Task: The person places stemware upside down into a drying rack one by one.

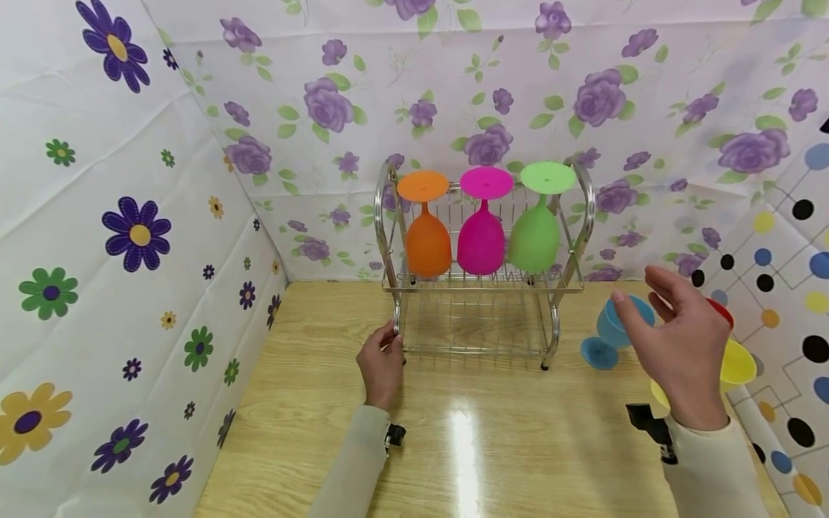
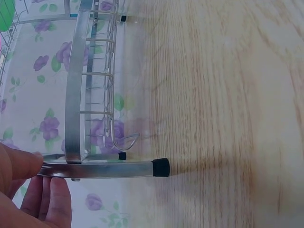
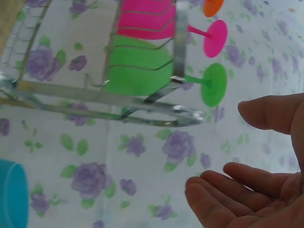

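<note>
A two-tier metal dish rack (image 1: 479, 289) holds three upside-down plastic goblets on its upper shelf: an orange goblet (image 1: 427, 244), a pink goblet (image 1: 481, 241) and a green goblet (image 1: 535, 241). My left hand (image 1: 381, 365) pinches the rack's left front leg; in the left wrist view the thumb and fingers lie on either side of the metal tube (image 2: 104, 169). Over on the right, my right hand (image 1: 688, 345) is in the air with thumb and fingers apart, holding nothing. Beside it stands a blue goblet (image 1: 624, 322), tilted in the head view and partly behind the thumb.
A yellow goblet (image 1: 737, 363) and a red piece (image 1: 721, 313) show partly behind the right hand. The rack's lower shelf (image 1: 476, 324) holds nothing. Flowered cloth (image 1: 363, 43) hangs behind the wooden table (image 1: 311, 432), with patterned cloth on both sides.
</note>
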The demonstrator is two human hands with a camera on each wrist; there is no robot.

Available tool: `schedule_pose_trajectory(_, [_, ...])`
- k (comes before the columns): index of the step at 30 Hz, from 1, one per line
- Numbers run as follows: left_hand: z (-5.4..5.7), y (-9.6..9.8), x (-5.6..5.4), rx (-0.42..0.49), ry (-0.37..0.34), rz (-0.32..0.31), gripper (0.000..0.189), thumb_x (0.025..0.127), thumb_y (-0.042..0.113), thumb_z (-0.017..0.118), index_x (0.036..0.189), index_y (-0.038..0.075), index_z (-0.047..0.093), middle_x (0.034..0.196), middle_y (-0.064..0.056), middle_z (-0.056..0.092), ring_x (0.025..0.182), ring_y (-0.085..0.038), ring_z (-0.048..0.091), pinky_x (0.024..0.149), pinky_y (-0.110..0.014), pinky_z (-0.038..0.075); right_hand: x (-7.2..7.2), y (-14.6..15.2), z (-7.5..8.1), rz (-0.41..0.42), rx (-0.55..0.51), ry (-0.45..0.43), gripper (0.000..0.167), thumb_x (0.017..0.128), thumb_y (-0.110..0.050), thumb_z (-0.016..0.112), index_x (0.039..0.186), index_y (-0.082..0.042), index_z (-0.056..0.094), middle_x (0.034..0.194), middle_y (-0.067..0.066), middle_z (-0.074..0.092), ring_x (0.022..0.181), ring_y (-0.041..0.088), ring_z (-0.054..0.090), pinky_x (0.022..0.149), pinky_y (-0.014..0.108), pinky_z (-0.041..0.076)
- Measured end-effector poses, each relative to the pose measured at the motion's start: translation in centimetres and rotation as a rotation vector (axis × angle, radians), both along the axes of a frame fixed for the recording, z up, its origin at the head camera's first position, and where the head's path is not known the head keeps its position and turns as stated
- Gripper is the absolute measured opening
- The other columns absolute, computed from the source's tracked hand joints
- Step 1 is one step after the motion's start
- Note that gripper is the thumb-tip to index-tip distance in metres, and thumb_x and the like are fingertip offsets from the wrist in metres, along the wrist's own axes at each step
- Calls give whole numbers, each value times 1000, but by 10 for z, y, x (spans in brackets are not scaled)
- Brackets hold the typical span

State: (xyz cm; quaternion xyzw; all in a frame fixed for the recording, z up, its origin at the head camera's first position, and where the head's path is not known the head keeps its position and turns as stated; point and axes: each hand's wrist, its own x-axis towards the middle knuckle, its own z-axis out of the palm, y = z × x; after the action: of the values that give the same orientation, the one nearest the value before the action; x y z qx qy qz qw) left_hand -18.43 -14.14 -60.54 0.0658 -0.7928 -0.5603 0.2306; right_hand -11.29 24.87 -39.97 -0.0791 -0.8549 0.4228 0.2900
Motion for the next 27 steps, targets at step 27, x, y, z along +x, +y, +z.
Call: schedule_pose_trajectory(27, [-3, 0, -1, 34, -12, 4, 41, 96, 0, 75, 133, 18, 75, 114, -9, 76, 107, -25, 75, 89, -33, 66, -24, 52, -131, -233, -164, -263, 77, 97, -45, 76, 161, -16, 46, 162, 7, 52, 138, 36, 58, 119, 47, 50])
